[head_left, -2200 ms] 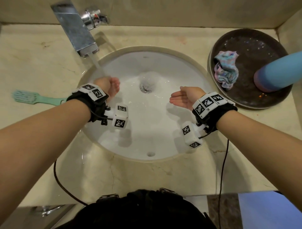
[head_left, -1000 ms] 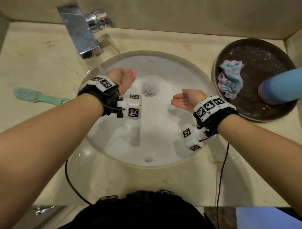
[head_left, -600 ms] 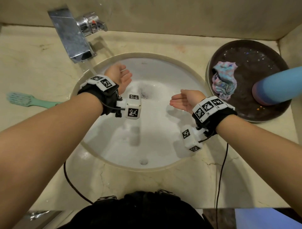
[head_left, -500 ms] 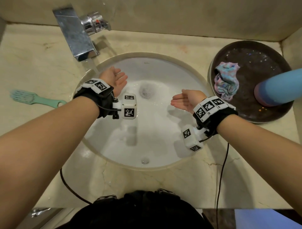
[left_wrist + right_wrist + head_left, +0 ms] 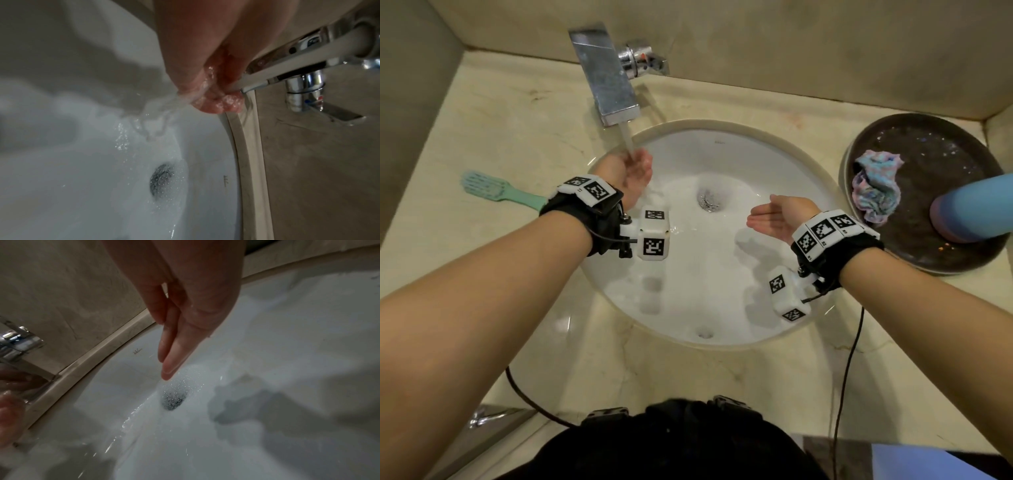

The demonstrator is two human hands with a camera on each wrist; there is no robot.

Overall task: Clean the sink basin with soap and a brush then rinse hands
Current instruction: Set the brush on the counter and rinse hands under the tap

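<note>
Water runs from the chrome faucet [image 5: 606, 82] into the white sink basin [image 5: 688, 301]. My left hand [image 5: 631, 171] is cupped palm-up under the stream [image 5: 628, 140] at the basin's back left, holding nothing. In the left wrist view water spills over its wet fingertips [image 5: 218, 104] towards the drain [image 5: 161, 180]. My right hand [image 5: 770, 217] hovers palm-up over the basin's right side with straight fingers [image 5: 174, 353], empty and away from the stream. The green brush [image 5: 493, 190] lies on the counter left of the basin, behind my left wrist.
A dark round tray [image 5: 928, 144] at the right of the counter holds a crumpled multicoloured cloth [image 5: 876, 186] and a blue bottle [image 5: 976, 209]. Walls close in the counter at the back and both sides. Black cables hang from both wrists over the front edge.
My left hand, beside the stream half a second ago, has moved back under it and cupped. The right hand has stayed in place.
</note>
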